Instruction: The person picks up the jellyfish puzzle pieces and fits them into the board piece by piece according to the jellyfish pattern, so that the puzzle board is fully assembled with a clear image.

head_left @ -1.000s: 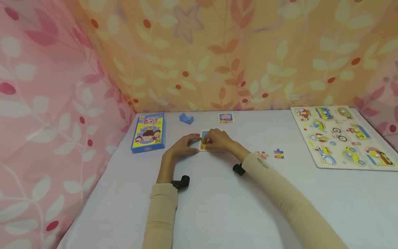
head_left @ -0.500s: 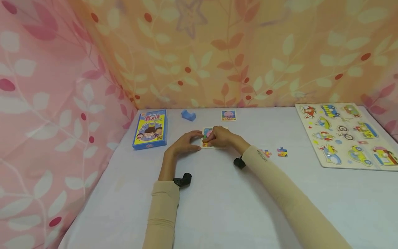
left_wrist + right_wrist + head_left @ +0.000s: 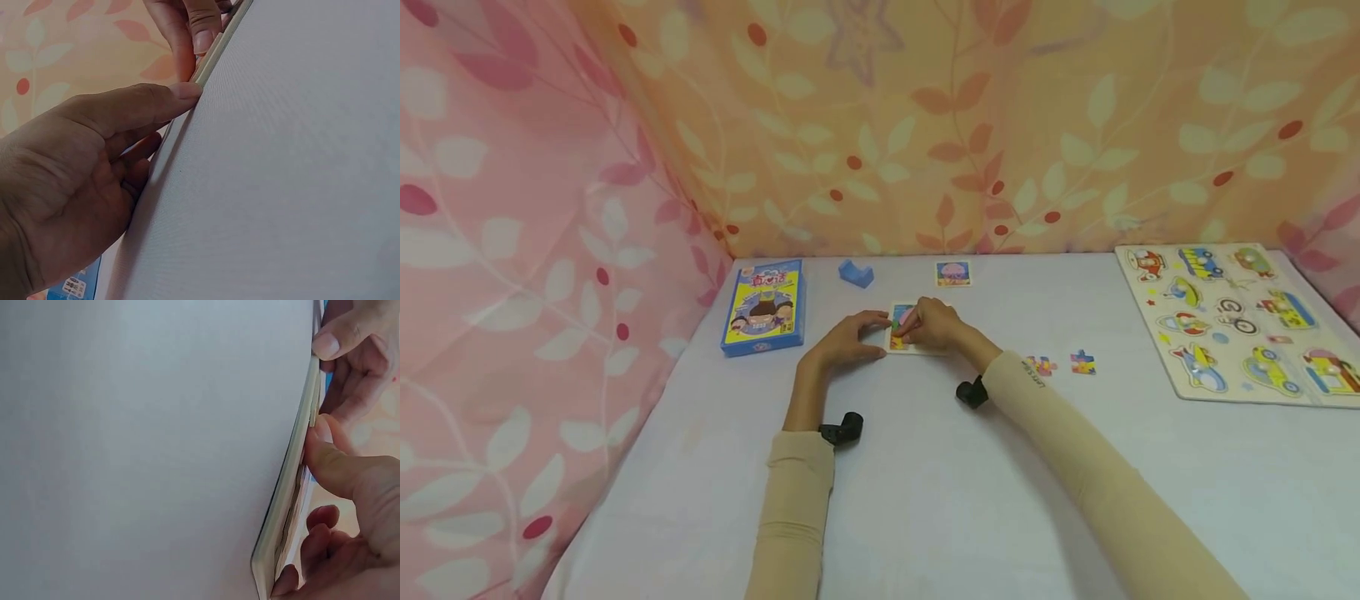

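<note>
A small jigsaw puzzle board (image 3: 916, 352) with a pale frame and a colourful picture lies flat mid-table. My left hand (image 3: 850, 340) holds it by its left side, index finger toward the far corner and thumb at the near one. In the left wrist view the left thumb (image 3: 185, 91) presses the board's edge. Over the picture, my right hand (image 3: 934, 323) pinches a jigsaw piece with thumb and index finger, down at the board's surface; the fingers mostly hide that piece. Two loose jigsaw pieces, one partly behind the right sleeve (image 3: 1042, 365) and one in plain sight (image 3: 1083, 362), lie to the right.
Behind the board lie a jellyfish picture card (image 3: 953, 273) and a blue notched block (image 3: 856, 273). A blue and yellow card box (image 3: 763, 308) sits at the left. The large wooden vehicle puzzle (image 3: 1217, 333) lies at the right. Patterned cloth (image 3: 880, 167) hangs behind the table.
The head view has tilted slightly, so everything sits a little higher. The right fingers have shifted slightly over the board, showing more of its pink picture. The left hand keeps its hold.
</note>
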The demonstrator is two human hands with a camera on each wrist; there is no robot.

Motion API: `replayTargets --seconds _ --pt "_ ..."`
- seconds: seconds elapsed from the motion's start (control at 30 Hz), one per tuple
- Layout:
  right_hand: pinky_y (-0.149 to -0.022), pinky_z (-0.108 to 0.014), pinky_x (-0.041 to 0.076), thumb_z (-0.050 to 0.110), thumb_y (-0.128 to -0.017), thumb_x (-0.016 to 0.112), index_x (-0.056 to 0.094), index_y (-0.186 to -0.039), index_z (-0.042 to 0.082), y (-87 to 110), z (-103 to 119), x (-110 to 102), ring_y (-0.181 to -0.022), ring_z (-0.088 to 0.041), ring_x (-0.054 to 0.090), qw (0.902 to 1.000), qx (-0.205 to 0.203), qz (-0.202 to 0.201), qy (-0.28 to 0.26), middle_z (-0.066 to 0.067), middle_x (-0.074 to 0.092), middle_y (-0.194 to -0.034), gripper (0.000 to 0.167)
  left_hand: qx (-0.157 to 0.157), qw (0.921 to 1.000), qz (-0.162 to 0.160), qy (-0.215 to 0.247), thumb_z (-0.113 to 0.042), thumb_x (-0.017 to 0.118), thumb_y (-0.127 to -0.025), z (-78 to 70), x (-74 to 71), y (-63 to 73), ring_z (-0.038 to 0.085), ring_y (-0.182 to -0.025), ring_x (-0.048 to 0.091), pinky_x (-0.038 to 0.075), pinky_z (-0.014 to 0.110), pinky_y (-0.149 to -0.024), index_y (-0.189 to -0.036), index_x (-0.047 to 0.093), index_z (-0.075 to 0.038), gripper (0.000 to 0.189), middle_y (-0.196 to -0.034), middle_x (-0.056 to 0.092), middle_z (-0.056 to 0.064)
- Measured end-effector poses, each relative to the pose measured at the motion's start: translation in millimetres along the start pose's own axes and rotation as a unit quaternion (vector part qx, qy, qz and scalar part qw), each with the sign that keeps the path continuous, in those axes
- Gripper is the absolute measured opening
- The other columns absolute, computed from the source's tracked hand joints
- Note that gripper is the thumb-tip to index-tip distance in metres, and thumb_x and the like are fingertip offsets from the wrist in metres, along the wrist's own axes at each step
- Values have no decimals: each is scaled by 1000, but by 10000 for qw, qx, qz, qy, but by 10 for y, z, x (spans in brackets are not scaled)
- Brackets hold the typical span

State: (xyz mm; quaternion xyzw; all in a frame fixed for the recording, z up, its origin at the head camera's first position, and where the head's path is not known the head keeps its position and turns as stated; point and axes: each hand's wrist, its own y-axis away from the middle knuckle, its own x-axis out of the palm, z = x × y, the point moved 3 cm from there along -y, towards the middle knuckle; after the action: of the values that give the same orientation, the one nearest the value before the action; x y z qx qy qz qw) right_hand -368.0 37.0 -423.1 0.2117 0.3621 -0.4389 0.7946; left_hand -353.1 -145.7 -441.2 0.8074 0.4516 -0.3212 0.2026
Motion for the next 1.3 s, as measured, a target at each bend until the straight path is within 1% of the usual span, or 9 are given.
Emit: replayTargets --seconds 0.17,0.3,0.43,0.53,0.67,0.83,1.1,1.17,1.3 --pt "-75 -32 39 16 -75 76 75 -94 13 45 -6 -22 -86 -19 50 9994 -168 -180 -227 -9 63 -94 19 -25 10000 -81 32 -16 74 -77 17 4 -11 20 -136 31 24 38 -113 -123 58 -12 49 -140 44 2" --pt "-71 -26 37 17 -76 75 72 -102 9 90 -22 -47 -83 -16 47 9986 91 -239 -457 -11 64 -99 28 -122 9999 -100 70 -17 74 -76 1 -5 3 19 -136 32 24 38 -113 -122 59 -13 48 -140 45 0" --pt "-66 -26 35 23 -74 76 69 -107 8 116 2 -36 -79 -17 45 9996 115 -158 -191 -11 57 -92 37 -79 9999 -114 91 -16 74 -76 -12 -21 8 20 -136 32 24 39 -112 -121 59 -13 48 -139 46 1" --pt "-64 -26 33 28 -71 78 69 -107 8 122 33 -13 -78 -17 45 9998 -48 -90 145 -8 55 -89 41 25 9999 -84 101 -15 74 -76 -7 -22 3 22 -136 32 23 40 -113 -122 58 -11 48 -140 45 3" --pt "-63 -26 33 25 -71 78 69 -107 9 119 52 1 -78 -16 45 9996 -114 -22 263 -8 60 -91 40 34 9999 -45 163 -14 74 -76 -2 -18 1 22 -136 31 22 41 -113 -121 58 -11 48 -140 45 4" --pt "-64 -25 33 25 -71 79 68 -109 10 107 36 6 -79 -15 44 9999 -108 -66 98 -9 66 -96 42 -51 9997 -108 218 -14 75 -76 9 -12 4 21 -136 31 22 41 -113 -120 59 -11 47 -140 45 2" --pt "-63 -26 33 23 -74 77 69 -105 10 115 -23 30 -76 -15 44 9999 49 -123 -93 -9 62 -91 34 51 9999 -20 164 -15 75 -76 25 34 3 22 -136 32 23 40 -113 -121 59 -9 48 -140 45 5" --pt "-67 -28 38 22 -75 76 70 -104 11 109 -14 30 -80 -16 49 9999 23 -68 -76 -9 65 -93 31 52 9998 -39 172 -15 75 -76 22 28 6 22 -136 32 24 40 -112 -119 61 -10 46 -140 45 4" --pt "-83 -36 45 21 -76 75 70 -103 13 74 1 14 -96 -22 58 9997 195 34 -172 -8 69 -100 29 28 9997 -68 237 -15 74 -76 25 12 -3 21 -135 33 27 42 -111 -112 67 -13 36 -140 45 1"
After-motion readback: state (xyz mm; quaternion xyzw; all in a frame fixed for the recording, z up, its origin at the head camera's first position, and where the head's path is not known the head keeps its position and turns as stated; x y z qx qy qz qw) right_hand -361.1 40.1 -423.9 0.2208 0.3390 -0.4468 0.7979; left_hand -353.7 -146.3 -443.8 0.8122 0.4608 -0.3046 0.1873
